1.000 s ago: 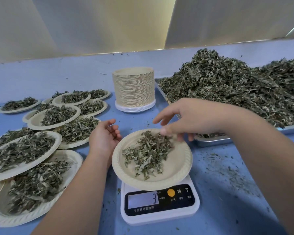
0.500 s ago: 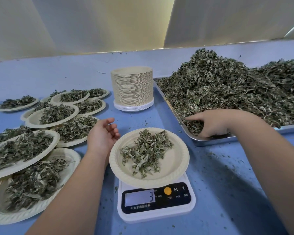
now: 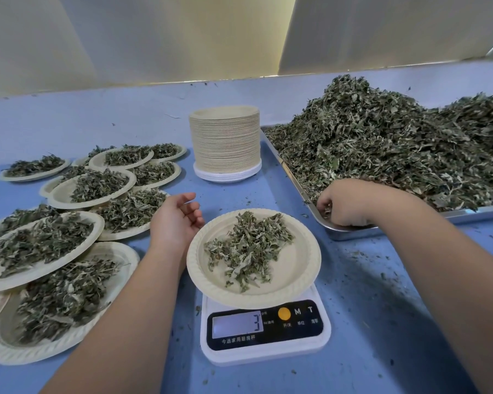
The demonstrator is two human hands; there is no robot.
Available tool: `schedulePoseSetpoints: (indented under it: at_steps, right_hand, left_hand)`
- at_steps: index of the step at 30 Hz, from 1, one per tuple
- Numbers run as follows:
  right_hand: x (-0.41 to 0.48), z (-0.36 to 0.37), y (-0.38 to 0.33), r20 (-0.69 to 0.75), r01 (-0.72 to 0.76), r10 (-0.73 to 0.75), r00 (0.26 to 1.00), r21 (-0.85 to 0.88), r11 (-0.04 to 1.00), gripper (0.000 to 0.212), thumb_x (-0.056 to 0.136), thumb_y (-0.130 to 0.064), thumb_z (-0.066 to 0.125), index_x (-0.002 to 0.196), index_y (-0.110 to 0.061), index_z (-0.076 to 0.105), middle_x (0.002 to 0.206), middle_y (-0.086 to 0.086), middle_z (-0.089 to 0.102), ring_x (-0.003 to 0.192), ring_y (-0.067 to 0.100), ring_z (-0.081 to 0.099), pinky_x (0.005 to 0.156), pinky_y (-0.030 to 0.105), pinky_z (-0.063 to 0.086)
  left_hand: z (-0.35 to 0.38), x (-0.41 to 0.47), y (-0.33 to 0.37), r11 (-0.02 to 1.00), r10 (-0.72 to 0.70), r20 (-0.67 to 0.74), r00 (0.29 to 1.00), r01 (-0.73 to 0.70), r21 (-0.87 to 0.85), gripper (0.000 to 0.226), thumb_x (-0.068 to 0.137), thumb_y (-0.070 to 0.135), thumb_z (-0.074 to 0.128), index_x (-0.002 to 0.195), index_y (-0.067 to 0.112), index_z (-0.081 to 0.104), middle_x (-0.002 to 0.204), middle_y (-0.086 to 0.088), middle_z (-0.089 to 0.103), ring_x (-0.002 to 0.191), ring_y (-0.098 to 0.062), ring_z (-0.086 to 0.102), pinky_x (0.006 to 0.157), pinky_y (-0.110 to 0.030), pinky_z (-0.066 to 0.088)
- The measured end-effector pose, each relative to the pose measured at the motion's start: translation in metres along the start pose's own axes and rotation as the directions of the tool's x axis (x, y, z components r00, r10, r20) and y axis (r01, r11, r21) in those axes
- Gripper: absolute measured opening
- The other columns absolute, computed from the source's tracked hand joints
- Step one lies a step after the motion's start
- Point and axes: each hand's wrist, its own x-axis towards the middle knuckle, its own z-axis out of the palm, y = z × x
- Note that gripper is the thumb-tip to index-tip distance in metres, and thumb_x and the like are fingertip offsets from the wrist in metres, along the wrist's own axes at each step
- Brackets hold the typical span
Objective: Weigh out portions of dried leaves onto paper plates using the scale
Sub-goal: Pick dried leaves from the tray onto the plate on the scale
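Note:
A white kitchen scale (image 3: 265, 331) stands in front of me, its display showing 3. On it rests a paper plate (image 3: 293, 274) with a small heap of dried leaves (image 3: 246, 251). My left hand (image 3: 177, 220) lies palm up beside the plate's left rim, fingers loosely curled and holding nothing. My right hand (image 3: 345, 203) is down in the near corner of the metal tray (image 3: 467, 216), fingers closed into the big pile of dried leaves (image 3: 396, 149); what the fingers hold is hidden.
Several filled paper plates (image 3: 43, 245) overlap on the blue table at the left. A tall stack of empty plates (image 3: 225, 140) stands behind the scale. Leaf crumbs (image 3: 362, 260) are scattered on the table right of the scale.
My right hand left the plate on the scale, went right into the tray corner and closed into the leaves. The left hand has stayed beside the plate.

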Motion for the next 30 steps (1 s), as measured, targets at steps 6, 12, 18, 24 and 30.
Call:
schedulePoseSetpoints:
  at_steps: [6,12,18,24,30]
  right_hand:
    - [-0.003,-0.003,0.004,-0.047,0.011,-0.007,0.999,0.081,0.997,0.024,0.075,-0.005,0.058,0.078,-0.025,0.073,0.059,-0.01,0.059,0.05,0.007,0.047,0.042,0.017,0.034]
    - [-0.008,-0.011,0.017,-0.101,-0.002,0.032,0.994,0.284,0.959,0.017,0.068,-0.021,0.08,0.077,-0.031,0.071,0.049,-0.014,0.06,0.043,0.008,0.047,0.035,0.012,0.033]
    - [-0.02,-0.028,0.015,-0.171,0.012,0.063,0.983,0.405,0.914,0.021,0.068,-0.024,0.084,0.084,-0.029,0.072,0.078,0.001,0.071,0.062,0.015,0.058,0.053,0.022,0.041]
    - [-0.048,-0.055,-0.017,-0.26,0.213,-0.077,0.963,0.548,0.809,0.017,0.072,-0.011,0.081,0.083,-0.02,0.073,0.048,-0.012,0.064,0.036,0.0,0.054,0.035,0.007,0.036]
    - [-0.067,-0.054,-0.067,-0.233,0.382,-0.305,0.924,0.5,0.777,0.018,0.069,-0.021,0.083,0.081,-0.03,0.074,0.069,-0.015,0.071,0.053,-0.003,0.064,0.042,0.008,0.043]
  left_hand:
    - [-0.001,0.0,0.0,1.0,-0.012,-0.002,1.0,0.012,-0.006,0.019,0.094,0.012,0.044,0.086,0.005,0.06,0.06,-0.003,0.051,0.049,-0.014,0.043,0.042,-0.019,0.038]
    - [0.0,0.002,0.0,1.0,-0.017,-0.008,1.0,0.017,-0.016,0.018,0.093,0.012,0.046,0.085,0.005,0.06,0.056,-0.002,0.052,0.046,-0.013,0.044,0.042,-0.019,0.038]
    - [0.0,0.001,0.0,1.0,-0.019,-0.011,1.0,0.019,-0.012,0.019,0.093,0.012,0.045,0.084,0.005,0.06,0.059,-0.003,0.051,0.048,-0.014,0.043,0.042,-0.02,0.038]
    - [0.0,0.0,0.0,1.0,-0.019,-0.01,1.0,0.019,-0.007,0.019,0.094,0.012,0.045,0.084,0.005,0.06,0.06,-0.004,0.051,0.049,-0.014,0.044,0.042,-0.019,0.038]
    - [0.0,0.001,0.0,1.0,-0.022,-0.005,1.0,0.022,0.0,0.019,0.093,0.012,0.045,0.085,0.005,0.06,0.062,-0.004,0.051,0.05,-0.014,0.043,0.043,-0.021,0.038]
